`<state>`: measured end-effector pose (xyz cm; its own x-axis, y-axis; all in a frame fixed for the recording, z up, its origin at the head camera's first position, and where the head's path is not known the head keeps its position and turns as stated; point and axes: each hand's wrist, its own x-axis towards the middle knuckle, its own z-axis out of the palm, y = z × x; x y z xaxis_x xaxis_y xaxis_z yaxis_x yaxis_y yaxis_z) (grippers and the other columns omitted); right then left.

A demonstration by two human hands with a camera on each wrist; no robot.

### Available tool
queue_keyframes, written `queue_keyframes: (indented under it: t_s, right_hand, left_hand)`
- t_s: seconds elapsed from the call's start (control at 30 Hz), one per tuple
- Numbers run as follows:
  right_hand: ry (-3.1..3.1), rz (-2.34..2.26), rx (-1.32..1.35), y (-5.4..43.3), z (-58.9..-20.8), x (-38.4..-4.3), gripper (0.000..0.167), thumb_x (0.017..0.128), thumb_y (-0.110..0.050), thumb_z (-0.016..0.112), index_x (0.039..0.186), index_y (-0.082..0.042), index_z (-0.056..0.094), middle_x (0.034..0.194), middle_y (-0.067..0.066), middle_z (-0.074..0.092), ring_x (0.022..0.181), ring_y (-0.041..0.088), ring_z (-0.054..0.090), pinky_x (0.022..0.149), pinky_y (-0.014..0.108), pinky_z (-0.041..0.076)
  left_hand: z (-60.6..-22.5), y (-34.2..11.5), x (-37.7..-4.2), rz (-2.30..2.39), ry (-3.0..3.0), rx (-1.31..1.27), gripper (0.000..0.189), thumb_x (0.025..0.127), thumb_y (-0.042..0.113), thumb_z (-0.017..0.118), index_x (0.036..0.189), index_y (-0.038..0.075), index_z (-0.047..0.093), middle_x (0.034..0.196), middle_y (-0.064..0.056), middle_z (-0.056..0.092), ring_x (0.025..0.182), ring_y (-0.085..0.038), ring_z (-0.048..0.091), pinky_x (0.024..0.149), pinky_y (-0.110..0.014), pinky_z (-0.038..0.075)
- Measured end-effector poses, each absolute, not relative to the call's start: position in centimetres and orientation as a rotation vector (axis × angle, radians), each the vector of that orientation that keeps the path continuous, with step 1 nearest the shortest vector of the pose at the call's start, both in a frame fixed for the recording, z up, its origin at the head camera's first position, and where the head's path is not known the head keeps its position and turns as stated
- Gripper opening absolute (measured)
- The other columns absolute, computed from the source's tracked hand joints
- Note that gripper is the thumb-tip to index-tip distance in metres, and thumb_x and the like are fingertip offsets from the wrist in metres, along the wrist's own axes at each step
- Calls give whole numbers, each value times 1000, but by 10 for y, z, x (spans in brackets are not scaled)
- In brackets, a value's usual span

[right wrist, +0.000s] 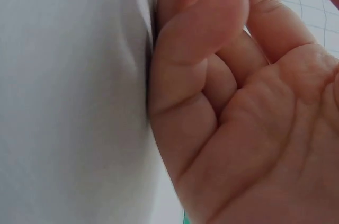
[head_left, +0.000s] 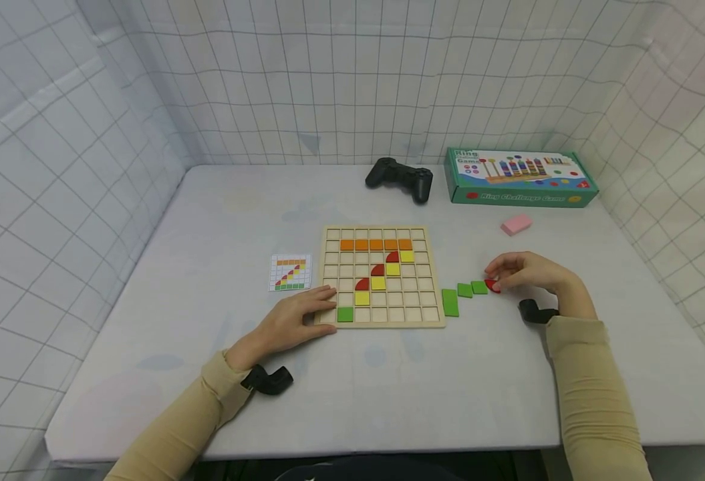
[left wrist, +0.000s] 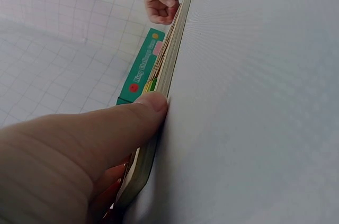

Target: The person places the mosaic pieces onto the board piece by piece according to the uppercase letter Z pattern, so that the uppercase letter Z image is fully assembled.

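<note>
A wooden grid board (head_left: 412,312) bears a row of orange squares (head_left: 375,244), a diagonal of yellow squares (head_left: 378,283) beside red quarter-round pieces (head_left: 377,270), and one green square (head_left: 345,314). My left hand (head_left: 295,317) rests on the board's lower left corner, its thumb (left wrist: 151,102) against the near edge. To the right of the board, my right hand (head_left: 523,272) holds its curled fingertips at a red piece (head_left: 493,286) close to the table. In the right wrist view the curled fingers (right wrist: 185,81) hide the piece. Several green pieces (head_left: 450,302) lie between board and right hand.
Left of the board lies a pattern card (head_left: 274,272). Farther back are a black game controller (head_left: 399,178), a green game box (head_left: 520,198) and a pink block (head_left: 516,224). Grid-patterned cloth walls (head_left: 352,87) enclose the table's back and sides.
</note>
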<state>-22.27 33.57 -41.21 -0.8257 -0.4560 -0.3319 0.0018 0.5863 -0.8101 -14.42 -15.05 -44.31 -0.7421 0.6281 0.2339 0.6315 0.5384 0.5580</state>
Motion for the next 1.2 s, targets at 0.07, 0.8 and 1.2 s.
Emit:
queue_keyframes:
  t_s: [0.07, 0.8, 1.2]
  right_hand:
    - [2304, -1167, -375, 336, -413, -223, 36, 83, -15, 71, 113, 2, 61, 105, 7, 65, 82, 17, 57, 75, 24, 49]
    - [2416, -1073, -375, 327, -409, -222, 34, 79, -11, 75, 107, 4, 64, 83, 7, 61, 73, 16, 52, 66, 23, 45]
    - [2446, -1028, -380, 322, -405, -222, 35, 79, -11, 75, 109, 2, 64, 86, 8, 58, 75, 19, 49, 64, 24, 42]
  left_hand:
    - [-443, -150, -144, -1000, -2752, -1125, 51, 84, 34, 71, 123, 3, 62, 139, -11, 48, 132, -25, 39, 109, -39, 32]
    - [-444, -150, -144, -1013, -2752, -1114, 50, 83, 34, 72, 122, 3, 64, 138, -10, 49, 131, -24, 40, 109, -37, 33]
    - [-446, -150, -146, -1007, -2777, -1107, 51, 84, 37, 71, 123, 4, 63, 139, -8, 48, 133, -21, 38, 110, -36, 32]
